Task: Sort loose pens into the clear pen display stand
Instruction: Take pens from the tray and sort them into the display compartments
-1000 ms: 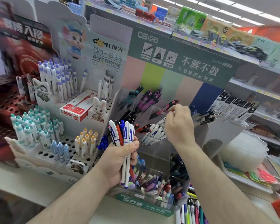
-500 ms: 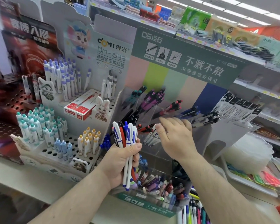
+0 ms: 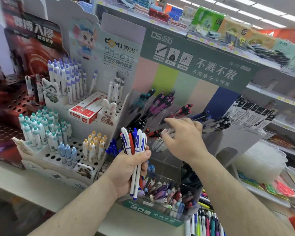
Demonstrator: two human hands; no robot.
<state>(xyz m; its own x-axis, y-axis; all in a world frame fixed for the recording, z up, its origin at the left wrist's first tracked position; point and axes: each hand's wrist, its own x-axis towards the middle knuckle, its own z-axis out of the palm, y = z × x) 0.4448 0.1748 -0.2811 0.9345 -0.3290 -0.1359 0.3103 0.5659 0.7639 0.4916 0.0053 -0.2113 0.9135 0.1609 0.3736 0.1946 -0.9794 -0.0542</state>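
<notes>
Several pens point(image 3: 134, 150) stand bunched in your left hand point(image 3: 128, 171), clenched as ready stock, while your right hand point(image 3: 182, 138) hovers empty, fingers spread, over the stand point(image 3: 160, 160) compartments, seemingly between placements.

Left hand point(image 3: 131, 169): bare; no glove, ring or watch visible.
Right hand point(image 3: 184, 140): bare; no glove, ring or band visible.
Left forearm point(image 3: 78, 208): uncovered from wrist to frame edge; no sleeve in view.
Right forearm point(image 3: 242, 198): uncovered likewise; no sleeve, strap or marking visible.
</notes>
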